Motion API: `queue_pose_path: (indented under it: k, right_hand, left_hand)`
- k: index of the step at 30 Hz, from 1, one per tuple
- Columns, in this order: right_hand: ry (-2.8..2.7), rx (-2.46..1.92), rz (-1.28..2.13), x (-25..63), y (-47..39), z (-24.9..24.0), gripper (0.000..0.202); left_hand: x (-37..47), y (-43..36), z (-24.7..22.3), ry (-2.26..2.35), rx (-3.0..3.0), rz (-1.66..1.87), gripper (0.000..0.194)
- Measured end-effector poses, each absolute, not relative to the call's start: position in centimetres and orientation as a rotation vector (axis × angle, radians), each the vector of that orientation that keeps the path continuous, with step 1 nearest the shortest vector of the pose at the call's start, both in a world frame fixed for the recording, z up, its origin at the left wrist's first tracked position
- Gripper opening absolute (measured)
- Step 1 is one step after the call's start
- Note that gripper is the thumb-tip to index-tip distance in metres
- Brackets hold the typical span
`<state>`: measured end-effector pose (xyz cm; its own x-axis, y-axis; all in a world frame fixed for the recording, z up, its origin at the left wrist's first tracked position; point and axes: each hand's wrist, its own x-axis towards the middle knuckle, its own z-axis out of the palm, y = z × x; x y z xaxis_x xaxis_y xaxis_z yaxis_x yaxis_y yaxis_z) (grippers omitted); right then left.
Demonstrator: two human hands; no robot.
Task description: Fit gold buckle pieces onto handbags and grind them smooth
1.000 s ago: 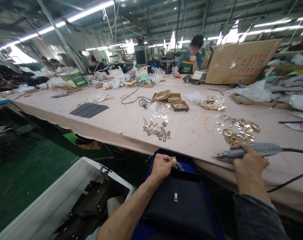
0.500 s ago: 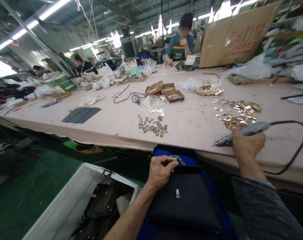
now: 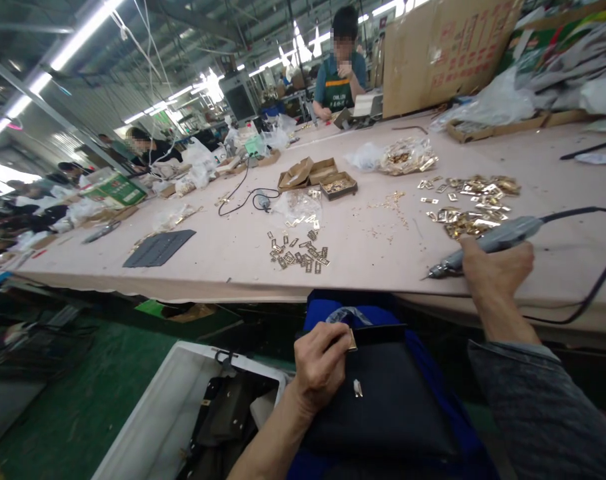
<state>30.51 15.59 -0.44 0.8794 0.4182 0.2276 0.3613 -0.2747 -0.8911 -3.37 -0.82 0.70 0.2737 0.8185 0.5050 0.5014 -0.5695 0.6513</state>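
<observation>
From my far-left view, a white bin (image 3: 145, 407) stands below the tabletop (image 3: 223, 253), with dark items (image 3: 227, 407) inside. Above it on the tabletop I see a dark flat panel (image 3: 159, 249), then a loose scatter of small metal plates (image 3: 300, 253) near a clear plastic bag (image 3: 293, 207). In front of the tabletop edge, my left hand (image 3: 320, 363) has its thumb and fingers closed on a gold-coloured metal piece (image 3: 353, 341), over the upper part of a black item (image 3: 383, 400) lying on blue material (image 3: 323, 310). A small shiny fitting (image 3: 357, 388) sits on the black item's face. Farther back, a small open box (image 3: 339, 186) holds metal bits, and a co-worker (image 3: 339, 87) sits beyond, one hand raised to the face. At right, a bigger heap of gold-coloured parts (image 3: 477, 200) lies just beyond my right hand (image 3: 497, 270), which is wrapped around a corded grey power tool (image 3: 507, 235), its thin tip pointing left near the tabletop edge. My two hands are well apart.
</observation>
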Motion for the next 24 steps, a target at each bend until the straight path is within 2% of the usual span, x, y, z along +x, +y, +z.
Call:
queue_pose_path:
  k: [5,10,15,24]
  right_hand:
    - [-0.623,-1.916,0.058,30.41,15.42,-0.33,0.063]
    - [-0.662,-1.956,0.051,30.57,15.64,-0.72,0.075]
    - [-0.663,-1.974,0.002,30.67,15.87,-1.16,0.076]
    - [-0.665,-2.007,0.01,30.88,15.72,-1.06,0.071]
  left_hand:
    - [-3.95,-1.88,-0.05,1.07,2.498,1.234,0.044]
    - [-3.61,-1.63,-0.1,1.056,2.59,1.25,0.039]
    - [-3.52,-1.2,-0.05,0.967,2.661,1.379,0.033]
    - [-3.06,-1.43,0.29,0.95,2.619,1.384,0.037]
